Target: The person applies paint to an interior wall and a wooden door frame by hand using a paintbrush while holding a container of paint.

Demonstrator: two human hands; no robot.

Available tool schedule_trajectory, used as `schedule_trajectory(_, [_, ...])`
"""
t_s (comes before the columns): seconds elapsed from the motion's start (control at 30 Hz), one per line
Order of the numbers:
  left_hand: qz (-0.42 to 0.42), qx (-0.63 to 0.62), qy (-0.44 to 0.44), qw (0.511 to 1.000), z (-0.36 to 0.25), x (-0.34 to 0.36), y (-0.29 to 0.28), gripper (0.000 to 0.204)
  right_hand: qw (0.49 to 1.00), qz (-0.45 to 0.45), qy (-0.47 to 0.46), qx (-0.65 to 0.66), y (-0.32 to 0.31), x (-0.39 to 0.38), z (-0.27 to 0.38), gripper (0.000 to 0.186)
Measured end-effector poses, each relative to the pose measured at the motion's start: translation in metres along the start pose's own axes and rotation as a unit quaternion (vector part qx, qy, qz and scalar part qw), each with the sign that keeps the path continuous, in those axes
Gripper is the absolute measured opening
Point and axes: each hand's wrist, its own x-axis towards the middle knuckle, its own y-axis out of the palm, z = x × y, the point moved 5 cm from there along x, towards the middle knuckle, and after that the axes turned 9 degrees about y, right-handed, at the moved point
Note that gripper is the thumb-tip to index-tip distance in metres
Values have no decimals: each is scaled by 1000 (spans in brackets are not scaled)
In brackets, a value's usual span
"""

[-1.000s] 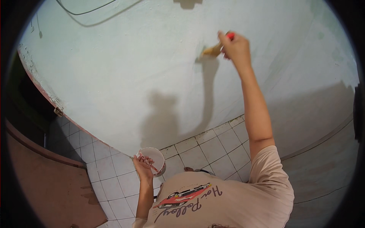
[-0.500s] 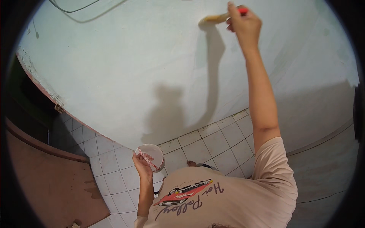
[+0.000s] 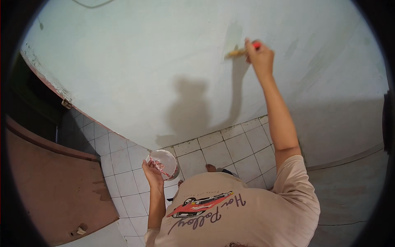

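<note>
My right hand [image 3: 261, 58] is closed round the red handle of a paintbrush [image 3: 237, 53], its pale yellowish bristles pointing left against the light wall [image 3: 135, 61]. Just above the brush, a darker damp-looking streak shows on the wall. Lower down, at waist height, my left hand [image 3: 154, 173] grips a small whitish bucket [image 3: 169, 159] at its left side, with fingers over the rim. A red and white strip or cord crosses the bucket's opening. How much the bucket holds, I cannot tell.
White floor tiles [image 3: 214, 150] run along the wall's base, with my feet on them. A brown door [image 3: 53, 185] stands at the left beside a dark doorway [image 3: 29, 90]. My arm's shadow falls on the wall. A dark cable [image 3: 92, 7] hangs at the top left.
My right hand has drawn the brush downward along the wall, leaving a darker streak above it. My left hand still holds the bucket; the view has shifted slightly.
</note>
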Motion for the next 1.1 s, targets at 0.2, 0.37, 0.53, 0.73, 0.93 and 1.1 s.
schedule_trajectory(0.2, [-23,-1,-5,1000,17,8,-24,53,991,-60,28,116,-38,0,63,39])
schedule_trajectory(0.37, [-27,-1,-12,1000,17,9,-23,52,995,81,48,-36,30,-21,-18,36])
schedule_trajectory(0.53, [-32,-3,-2,999,6,1,-33,52,991,-23,25,127,18,-26,-15,33])
schedule_trajectory(0.73, [-50,-10,-2,999,23,-2,-47,49,966,-32,104,236,-13,-64,25,32])
schedule_trajectory(0.93, [-84,-9,20,996,14,-16,-58,46,893,183,287,294,60,-170,-60,29])
schedule_trajectory(1.1, [-102,-11,35,994,48,-10,-52,43,800,304,421,299,115,-246,-164,27])
